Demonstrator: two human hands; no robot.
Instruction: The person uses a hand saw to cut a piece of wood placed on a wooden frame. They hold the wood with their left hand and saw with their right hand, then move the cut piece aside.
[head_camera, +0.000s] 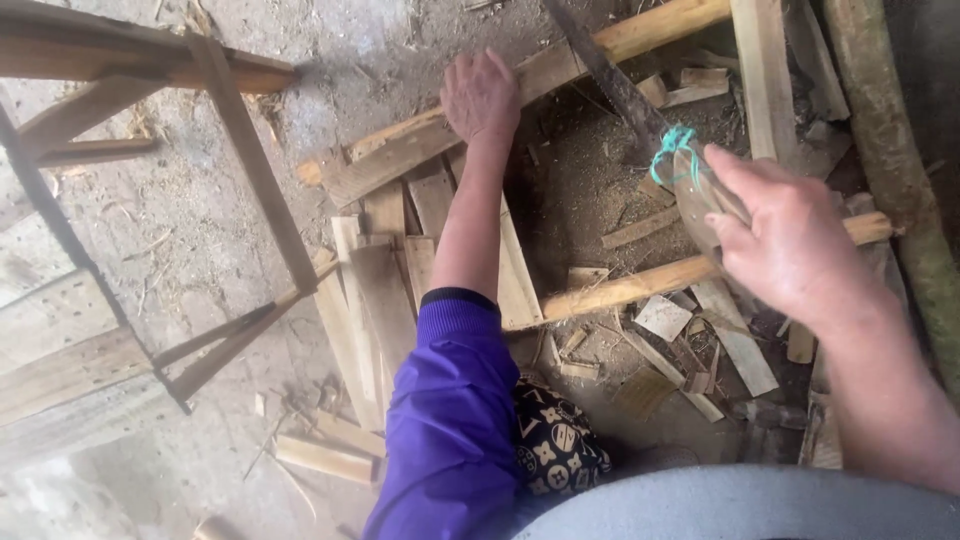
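My left hand, on an arm in a purple sleeve, lies flat on a long wooden plank that slants across the ground. My right hand grips the wooden handle of a long dark blade, a machete-like tool with green cord wound where blade and handle meet. The blade points up and left, crossing over the plank. Below the tool lies a round wooden stick on sawdust.
Several short split boards are stacked left of my left arm. A wooden frame of thin slats stands at left on the concrete floor. Offcuts and chips litter the ground. A thick log runs along the right edge.
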